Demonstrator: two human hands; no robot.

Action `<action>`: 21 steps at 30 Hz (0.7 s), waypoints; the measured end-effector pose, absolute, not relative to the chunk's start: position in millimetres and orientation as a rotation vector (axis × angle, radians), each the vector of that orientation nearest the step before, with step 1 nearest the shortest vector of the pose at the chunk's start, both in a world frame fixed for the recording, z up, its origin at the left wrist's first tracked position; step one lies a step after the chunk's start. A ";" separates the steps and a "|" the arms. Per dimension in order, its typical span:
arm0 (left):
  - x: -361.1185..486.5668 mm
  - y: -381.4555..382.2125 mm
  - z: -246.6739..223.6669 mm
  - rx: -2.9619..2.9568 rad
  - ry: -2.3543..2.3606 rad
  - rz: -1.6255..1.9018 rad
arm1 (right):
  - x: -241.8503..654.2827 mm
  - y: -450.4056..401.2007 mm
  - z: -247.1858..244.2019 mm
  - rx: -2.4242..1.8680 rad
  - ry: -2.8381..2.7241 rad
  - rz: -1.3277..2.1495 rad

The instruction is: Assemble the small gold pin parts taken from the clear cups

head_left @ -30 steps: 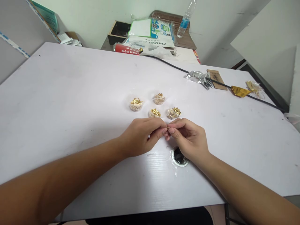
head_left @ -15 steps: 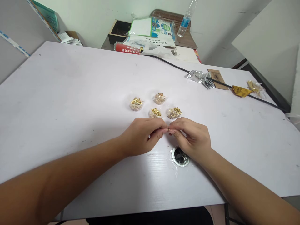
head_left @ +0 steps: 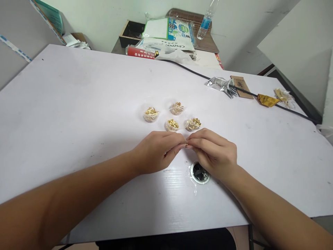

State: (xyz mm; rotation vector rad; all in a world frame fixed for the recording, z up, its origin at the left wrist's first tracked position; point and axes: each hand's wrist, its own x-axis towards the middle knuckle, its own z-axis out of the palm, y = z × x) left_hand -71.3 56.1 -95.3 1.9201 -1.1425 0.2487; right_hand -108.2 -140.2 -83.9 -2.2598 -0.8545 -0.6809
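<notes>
My left hand (head_left: 161,151) and my right hand (head_left: 217,151) meet fingertip to fingertip above the white table. Both are closed in a pinch on a tiny gold-coloured metal part (head_left: 186,145), mostly hidden by the fingers. Just beyond them stand several small clear cups of gold metal pieces: a cup of long thin pins (head_left: 151,115) at the left, a cup of small pieces (head_left: 177,108) at the back, a cup of short pieces (head_left: 172,125) in front, and a cup of short tube-like pieces (head_left: 193,124) nearest my right hand.
A round black hole with a white rim (head_left: 199,172) lies below my right wrist. A black cable (head_left: 187,69) crosses the back, with silver foil (head_left: 221,84), cardboard (head_left: 241,86) and gold foil (head_left: 267,100) along it. Behind stands a water bottle (head_left: 205,24).
My right hand's fingers have shifted slightly, the index finger and thumb now drawn closer over the small part. My left hand stays nearly still. The cups have not moved on the table.
</notes>
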 end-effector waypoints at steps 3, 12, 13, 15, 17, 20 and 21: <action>-71.2 56.5 -96.2 1.961 -1.186 0.288 | -107.1 -140.1 -84.7 -2.245 -0.882 -0.692; -70.3 57.4 -97.4 2.049 -1.302 0.386 | -110.2 -135.5 -85.1 -2.296 -0.840 -0.698; -70.3 57.4 -97.8 2.059 -1.307 0.404 | -110.6 -134.9 -85.2 -2.298 -0.828 -0.706; -70.4 57.5 -98.6 2.072 -1.324 0.450 | -111.2 -133.9 -85.7 -2.300 -0.812 -0.714; -70.4 57.6 -99.2 2.080 -1.344 0.492 | -111.5 -133.5 -86.4 -2.311 -0.794 -0.701; -70.3 57.9 -99.6 2.095 -1.347 0.485 | -111.4 -133.7 -87.4 -2.314 -0.771 -0.677; -70.2 57.9 -99.7 2.097 -1.333 0.465 | -111.3 -133.8 -87.6 -2.306 -0.766 -0.673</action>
